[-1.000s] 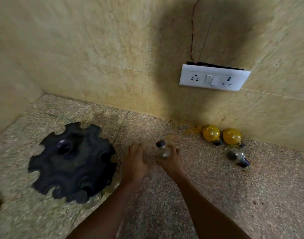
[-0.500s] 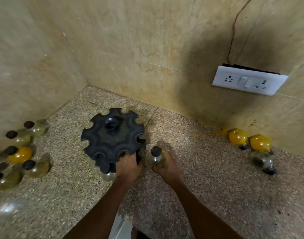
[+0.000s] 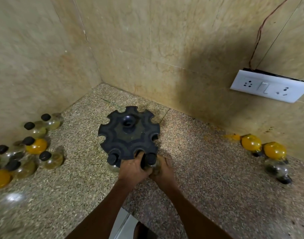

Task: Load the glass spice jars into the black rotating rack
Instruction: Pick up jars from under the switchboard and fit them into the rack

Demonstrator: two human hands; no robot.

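Here I see the black round plastic rack with notches around its rim [image 3: 128, 135] standing on the speckled stone counter [image 3: 208, 169], near the corner of the beige tiled walls. My right hand [image 3: 162, 169] has its fingers curled round a small clear glass jar with a black cap [image 3: 150, 159], and the jar stands upright, its long axis vertical, with the cap just at the mouth of the near-right notch of the rack. The notch lies directly away from my grip, toward the centre of the rack, so in my judgement the next move is a short push forward along the counter until the neck sits inside the notch. My left hand [image 3: 133, 168] grips the near rim of the rack just beside this notch, the fingers bent over the edge, and I think it steadies the rack against turning. One other capped jar [image 3: 113, 160] already hangs in the notch to the left of this hand. Many jars wait at the left wall [image 3: 35, 149], and three lie at the right wall [image 3: 263, 149], well apart from both hands. The right hand is clearly the nearer one to the open notch.
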